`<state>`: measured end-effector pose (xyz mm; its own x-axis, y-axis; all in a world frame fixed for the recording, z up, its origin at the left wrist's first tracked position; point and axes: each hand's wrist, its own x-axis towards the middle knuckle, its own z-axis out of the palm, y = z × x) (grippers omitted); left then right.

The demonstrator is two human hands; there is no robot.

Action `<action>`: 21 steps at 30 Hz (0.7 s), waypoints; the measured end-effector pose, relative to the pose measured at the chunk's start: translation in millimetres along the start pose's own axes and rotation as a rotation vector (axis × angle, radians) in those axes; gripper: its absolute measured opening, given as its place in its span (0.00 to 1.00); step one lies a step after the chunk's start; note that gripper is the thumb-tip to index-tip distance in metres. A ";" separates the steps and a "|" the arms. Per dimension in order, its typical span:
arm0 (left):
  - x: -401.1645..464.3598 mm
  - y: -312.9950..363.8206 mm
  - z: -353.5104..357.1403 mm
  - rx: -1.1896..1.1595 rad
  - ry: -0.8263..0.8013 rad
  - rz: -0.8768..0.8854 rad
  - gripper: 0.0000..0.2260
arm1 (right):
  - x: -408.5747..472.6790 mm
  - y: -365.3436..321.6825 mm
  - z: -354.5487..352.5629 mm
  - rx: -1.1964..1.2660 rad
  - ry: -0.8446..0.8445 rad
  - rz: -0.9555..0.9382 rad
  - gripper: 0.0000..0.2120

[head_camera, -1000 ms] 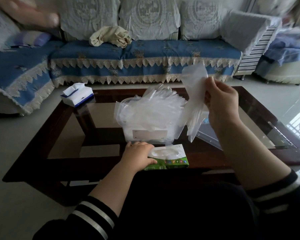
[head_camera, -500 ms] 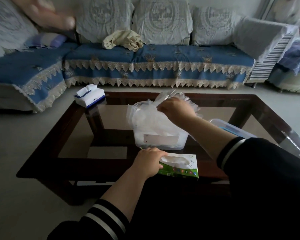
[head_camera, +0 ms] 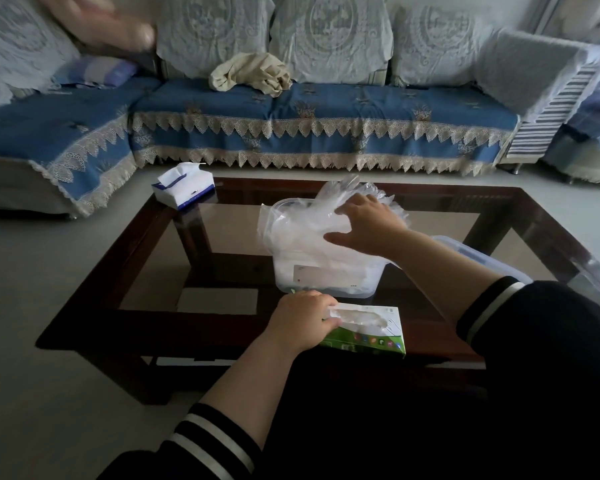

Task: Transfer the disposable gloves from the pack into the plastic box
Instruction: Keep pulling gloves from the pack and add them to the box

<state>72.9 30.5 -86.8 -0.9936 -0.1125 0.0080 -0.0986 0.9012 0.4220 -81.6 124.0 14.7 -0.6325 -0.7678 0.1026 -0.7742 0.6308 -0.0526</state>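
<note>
A green-and-white glove pack (head_camera: 369,329) lies at the near edge of the glass coffee table (head_camera: 222,244), with thin clear gloves showing through its top slot. My left hand (head_camera: 303,320) grips the pack's left end. Just behind it stands the clear plastic box (head_camera: 326,278), heaped with crumpled transparent gloves (head_camera: 302,230) that spill above its rim. My right hand (head_camera: 367,223) lies spread, fingers straight, pressing on top of the heap.
The box's clear lid (head_camera: 482,258) lies on the table to the right, partly behind my right sleeve. A white-and-blue tissue pack (head_camera: 182,183) sits at the table's far left corner. A blue lace-trimmed sofa (head_camera: 309,126) runs behind the table.
One second ago my right hand held a glove up in the air; it brought the glove down onto the heap and now lies flat on it. My left hand stayed on the pack.
</note>
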 end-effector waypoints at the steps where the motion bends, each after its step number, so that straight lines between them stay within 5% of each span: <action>1: -0.5 -0.8 -2.2 -0.028 0.037 -0.001 0.18 | -0.8 3.5 -3.8 -0.018 -0.031 0.024 0.27; 6: -3.6 0.4 -7.0 -0.117 0.169 0.007 0.09 | -0.3 9.2 -7.7 0.024 0.001 0.067 0.10; 11: -5.0 2.4 -15.4 -0.130 0.290 -0.001 0.10 | 10.2 6.9 -14.6 0.026 0.595 -0.065 0.09; 13: -8.3 0.8 -22.8 -0.177 0.375 -0.011 0.13 | 13.9 1.9 -16.7 -0.005 0.711 -0.172 0.09; 18: -6.0 -4.2 -54.4 -0.342 1.032 -0.052 0.13 | 24.1 -2.6 -31.2 0.447 0.415 -0.070 0.09; 21: 20.1 -7.7 -94.5 -0.507 0.961 -0.170 0.30 | 23.9 1.1 -41.2 0.535 0.317 -0.094 0.07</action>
<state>58.8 -18.3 -4.2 -0.4908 -0.6960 0.5242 0.0219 0.5915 0.8060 -96.5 111.0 58.1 -0.5866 -0.6947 0.4163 -0.7832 0.3555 -0.5102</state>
